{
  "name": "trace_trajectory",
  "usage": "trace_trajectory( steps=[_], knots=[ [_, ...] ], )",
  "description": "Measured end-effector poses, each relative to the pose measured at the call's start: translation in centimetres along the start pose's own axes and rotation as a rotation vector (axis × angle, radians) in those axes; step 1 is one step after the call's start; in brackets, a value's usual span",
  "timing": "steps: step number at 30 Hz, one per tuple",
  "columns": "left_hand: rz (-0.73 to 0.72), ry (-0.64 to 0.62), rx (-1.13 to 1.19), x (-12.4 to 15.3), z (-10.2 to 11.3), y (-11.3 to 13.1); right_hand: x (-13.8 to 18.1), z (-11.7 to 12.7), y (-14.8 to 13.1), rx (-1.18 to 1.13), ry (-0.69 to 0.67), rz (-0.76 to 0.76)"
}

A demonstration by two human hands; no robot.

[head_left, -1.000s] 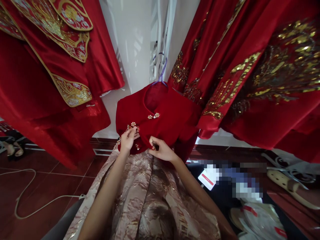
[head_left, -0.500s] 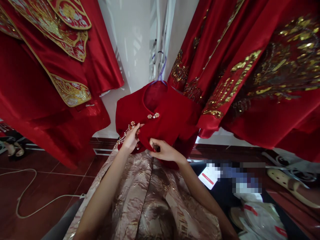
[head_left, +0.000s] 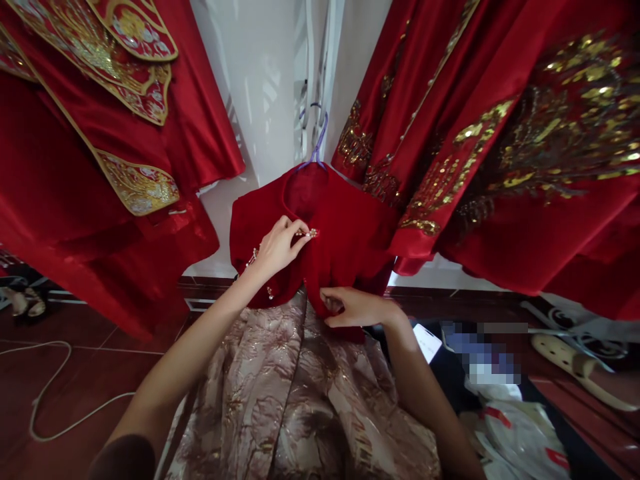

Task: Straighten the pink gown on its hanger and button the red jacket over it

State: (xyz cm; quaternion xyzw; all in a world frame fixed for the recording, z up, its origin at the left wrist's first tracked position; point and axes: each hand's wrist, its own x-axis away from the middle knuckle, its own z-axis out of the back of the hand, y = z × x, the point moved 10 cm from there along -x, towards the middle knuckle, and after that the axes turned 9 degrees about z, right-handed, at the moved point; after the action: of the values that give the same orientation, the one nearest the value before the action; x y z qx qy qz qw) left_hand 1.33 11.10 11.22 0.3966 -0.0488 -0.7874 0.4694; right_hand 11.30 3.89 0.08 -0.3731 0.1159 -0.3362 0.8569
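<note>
A red velvet jacket hangs on a purple hanger in front of me, over a gold brocade skirt. My left hand is raised to the jacket's chest and pinches a pearl button clasp between thumb and fingers. My right hand is lower, at the jacket's bottom edge, with its fingers closed on the red fabric. More pearl clasps run down the jacket's left side below my left wrist.
Red robes with gold embroidery hang at left and right. A white wall and door frame stand behind. A white cord lies on the dark red tile floor. Slippers and bagged items sit at lower right.
My left hand has risen from the lower clasps up to the clasp on the chest. My right hand has slid right and down along the hem.
</note>
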Motion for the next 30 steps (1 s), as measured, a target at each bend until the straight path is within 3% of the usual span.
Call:
trace_trajectory(
  steps=[4, 10, 13, 16, 19, 21, 24, 27, 30],
  knots=[
    [-0.186, -0.040, 0.003, -0.6, 0.9, 1.9, 0.9, -0.2, 0.4, -0.160, 0.005, -0.054],
    [-0.323, -0.112, 0.173, -1.2, 1.6, 3.2, 1.6, 1.2, -2.4, -0.165, 0.121, 0.053],
    [-0.232, -0.158, 0.287, -1.4, 1.7, 2.8, 1.3, 2.9, -4.1, -0.093, 0.191, 0.144],
    [-0.093, -0.162, 0.393, -1.7, 1.6, 1.5, 0.2, 7.1, -6.2, -0.040, 0.490, 0.288],
    [-0.112, -0.100, 0.264, -1.7, 1.5, 0.6, -1.7, 11.1, -7.4, -0.167, 0.826, 0.369],
    [-0.114, -0.017, 0.109, -1.8, 1.7, -0.3, -4.2, 11.8, -7.3, -0.293, 0.882, 0.341],
    [-0.042, 0.144, -0.054, -1.9, 3.1, -2.0, -6.4, 11.9, -5.6, -0.336, 0.993, 0.151],
    [0.045, 0.289, -0.134, -1.8, 5.2, -3.0, -4.9, 12.2, -4.1, -0.086, 1.189, -0.025],
    [0.127, 0.404, -0.185, -1.8, 7.1, -3.9, -2.6, 12.6, -3.7, 0.219, 1.339, -0.087]
  ],
)
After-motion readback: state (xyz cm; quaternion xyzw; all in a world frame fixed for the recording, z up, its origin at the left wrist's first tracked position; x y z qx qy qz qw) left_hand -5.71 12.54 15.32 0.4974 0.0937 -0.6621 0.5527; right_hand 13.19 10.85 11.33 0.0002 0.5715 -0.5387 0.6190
